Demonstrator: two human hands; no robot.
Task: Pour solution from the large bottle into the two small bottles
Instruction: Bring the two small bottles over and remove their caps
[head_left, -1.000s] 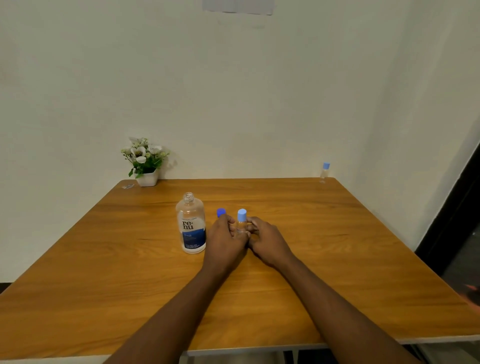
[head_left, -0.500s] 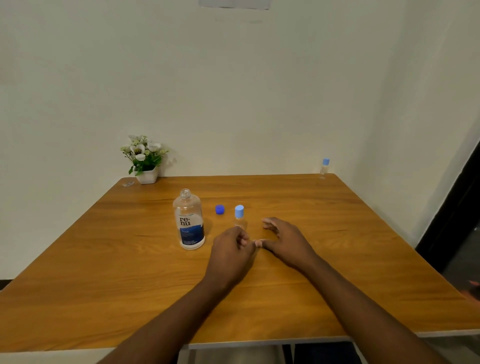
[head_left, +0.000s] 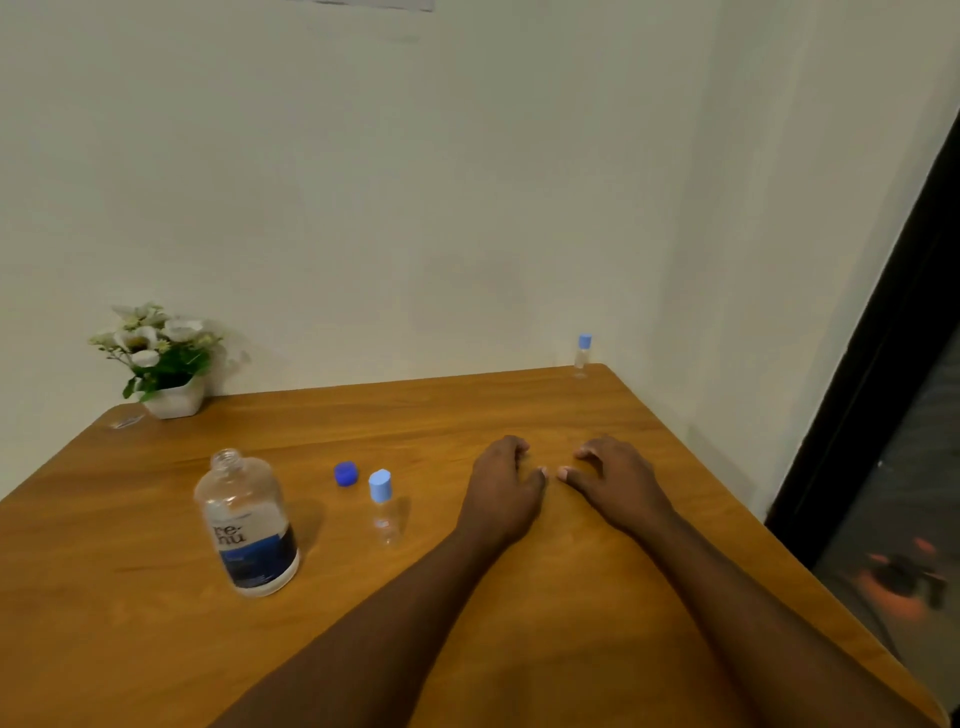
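Note:
The large clear bottle with a dark blue label stands uncapped at the left of the wooden table. Its dark blue cap lies just behind and to the right of it. A small clear bottle with a light blue cap stands beside that cap. A second small capped bottle stands at the table's far right corner. My left hand and my right hand rest on the table to the right of the near small bottle, fingers loosely curled, thumbs nearly touching, holding nothing.
A white pot of white flowers sits at the far left corner against the wall, with a small clear scrap beside it. The table's right edge drops off beside a dark doorway.
Both hands let go of the near small bottle and moved to the right of it, away from the bottles. The view swung to the right.

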